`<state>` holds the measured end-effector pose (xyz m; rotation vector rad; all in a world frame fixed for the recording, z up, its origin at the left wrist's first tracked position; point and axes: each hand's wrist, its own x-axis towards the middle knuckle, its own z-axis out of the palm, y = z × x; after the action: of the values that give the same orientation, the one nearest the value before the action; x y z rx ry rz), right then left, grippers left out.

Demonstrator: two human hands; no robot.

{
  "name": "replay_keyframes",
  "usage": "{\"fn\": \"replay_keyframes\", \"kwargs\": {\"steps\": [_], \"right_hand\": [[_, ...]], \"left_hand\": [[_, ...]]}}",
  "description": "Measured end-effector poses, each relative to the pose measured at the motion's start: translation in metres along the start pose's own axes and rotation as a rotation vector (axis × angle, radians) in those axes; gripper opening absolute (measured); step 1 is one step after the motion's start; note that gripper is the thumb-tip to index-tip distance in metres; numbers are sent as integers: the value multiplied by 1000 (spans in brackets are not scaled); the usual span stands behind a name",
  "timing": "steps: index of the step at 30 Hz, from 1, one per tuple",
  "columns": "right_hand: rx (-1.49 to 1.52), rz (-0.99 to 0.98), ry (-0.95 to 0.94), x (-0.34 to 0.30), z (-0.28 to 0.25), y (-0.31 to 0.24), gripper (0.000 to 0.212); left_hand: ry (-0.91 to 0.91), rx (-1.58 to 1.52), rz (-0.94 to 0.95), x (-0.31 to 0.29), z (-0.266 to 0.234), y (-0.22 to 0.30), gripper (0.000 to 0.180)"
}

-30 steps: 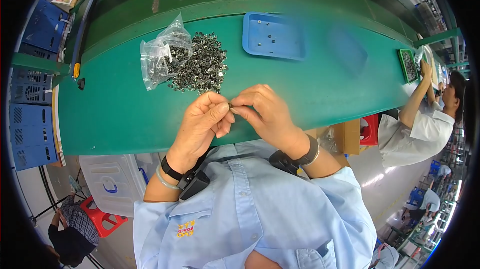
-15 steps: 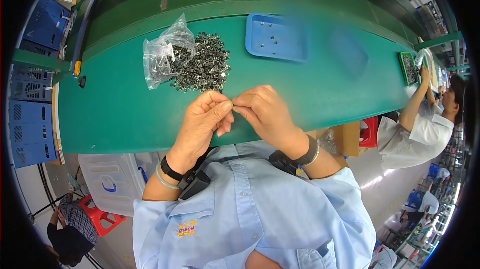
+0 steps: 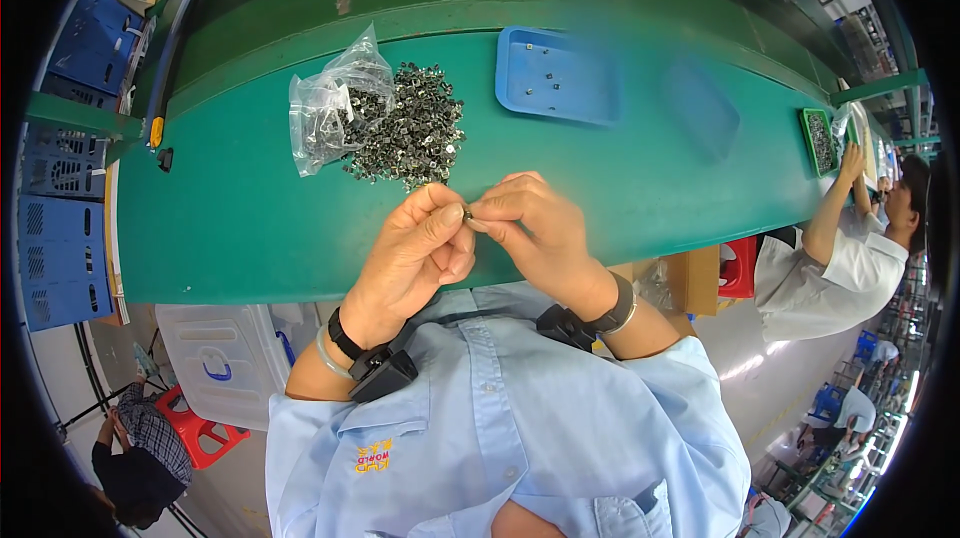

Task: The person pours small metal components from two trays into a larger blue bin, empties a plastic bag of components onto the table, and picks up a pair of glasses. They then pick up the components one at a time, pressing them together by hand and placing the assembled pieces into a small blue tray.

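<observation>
Near the front edge of the green table, my left hand (image 3: pixel 415 248) pinches a tiny dark part (image 3: pixel 467 213) between thumb and forefinger. The fingertips of my right hand (image 3: pixel 535 233) meet it from the other side, closed on the same part. Its exact kind is too small to make out. Just beyond my left hand lies a heap of small black and silver parts (image 3: pixel 415 128), partly spilling from a clear plastic bag (image 3: pixel 335 113). Behind my right hand stands a shallow blue tray (image 3: pixel 590 113) with several small parts in it.
The green table (image 3: pixel 250 248) stretches across in front of me. A green bin (image 3: pixel 819 143) of small parts stands at far right, beside a co-worker in a white shirt (image 3: pixel 830 283). Blue crates (image 3: pixel 65 263) are stacked at left; a clear lidded box (image 3: pixel 212 363) sits below the table.
My fingers have shifted slightly around the tiny part, so more of it shows between them. The heap, bag and blue tray stay where they were on the table.
</observation>
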<state>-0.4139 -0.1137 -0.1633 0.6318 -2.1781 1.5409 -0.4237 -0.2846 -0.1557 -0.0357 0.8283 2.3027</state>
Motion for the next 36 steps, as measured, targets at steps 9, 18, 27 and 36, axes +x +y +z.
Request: {"fn": "replay_keyframes", "kwargs": {"steps": [9, 18, 27, 36], "right_hand": [[21, -12, 0, 0, 0, 0, 14], [98, 122, 9, -3, 1, 2, 11], [217, 302, -5, -4, -2, 1, 8], [22, 220, 16, 7, -12, 4, 10]], "left_hand": [[9, 84, -2, -1, 0, 2, 13], [67, 218, 27, -1, 6, 5, 14], [57, 168, 31, -1, 9, 3, 17], [106, 239, 11, 4, 8, 5, 16]]}}
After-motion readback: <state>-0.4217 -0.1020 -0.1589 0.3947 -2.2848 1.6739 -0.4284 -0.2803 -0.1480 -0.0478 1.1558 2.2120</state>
